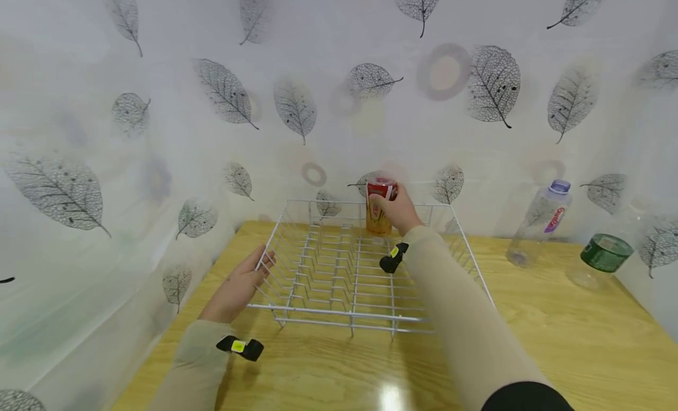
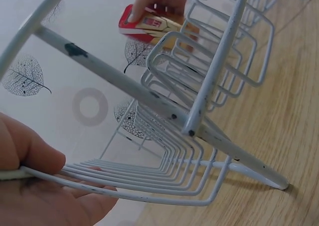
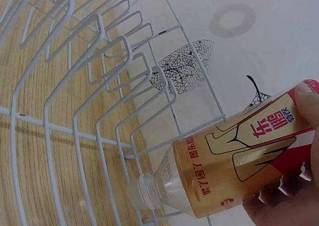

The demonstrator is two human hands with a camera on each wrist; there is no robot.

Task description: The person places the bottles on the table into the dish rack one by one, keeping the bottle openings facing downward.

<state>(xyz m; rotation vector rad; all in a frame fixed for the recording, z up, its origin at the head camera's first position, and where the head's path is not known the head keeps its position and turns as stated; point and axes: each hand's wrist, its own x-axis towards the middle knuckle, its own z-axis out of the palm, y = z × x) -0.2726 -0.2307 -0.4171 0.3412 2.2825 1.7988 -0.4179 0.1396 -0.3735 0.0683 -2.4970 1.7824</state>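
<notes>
My right hand (image 1: 401, 211) grips a plastic bottle with a red and gold label (image 1: 378, 224) near the back of a white wire dish rack (image 1: 323, 310). The bottle is upside down; in the right wrist view its clear neck (image 3: 145, 192) points down among the rack's wires. Whether the neck touches a wire, I cannot tell. At the rack's left side, my left hand (image 1: 241, 286) holds the rim wire, with the thumb (image 2: 42, 153) above it and the fingers beneath, as the left wrist view shows.
On the wooden table (image 1: 556, 317), to the right of the rack, stand a clear bottle with a purple neck (image 1: 540, 222) and a clear bottle with a green label (image 1: 606, 253). A leaf-patterned curtain (image 1: 339, 122) hangs close behind the table and along its left side.
</notes>
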